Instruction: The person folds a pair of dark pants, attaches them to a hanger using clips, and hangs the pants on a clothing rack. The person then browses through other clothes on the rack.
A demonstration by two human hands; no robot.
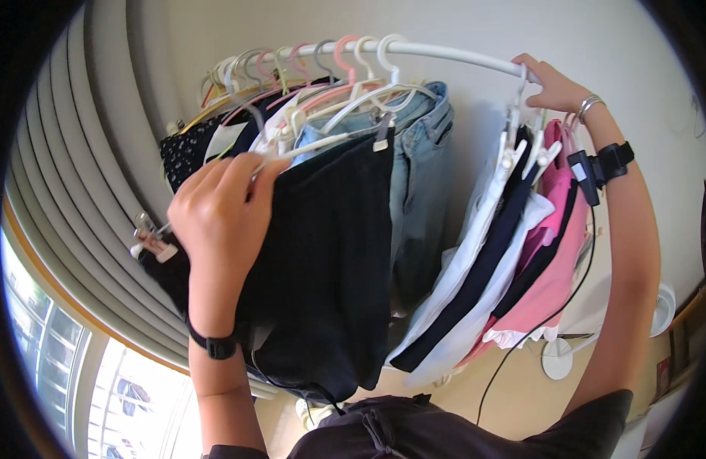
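Observation:
My left hand (pixel 224 206) is closed around the middle of a white clip hanger (pixel 314 145), which it holds in front of the rail. Black trousers (pixel 322 260) hang from that hanger, gripped at the waist by metal clips at both ends. At the right, my right hand (pixel 553 83) rests at the white clothes rail (pixel 452 53), fingers bent over it by the hooks of the right-hand group of hangers. Whether it grips the rail or a hook is not clear. Light blue jeans (pixel 425 161) hang on the rail behind the trousers.
Several hangers with pink, white and grey hooks crowd the rail's left part. White, dark and pink garments (pixel 555 245) hang below my right hand. A pleated grey curtain (pixel 85 176) and a bright window (pixel 123 398) lie left. A white fan (pixel 663 310) stands at the right.

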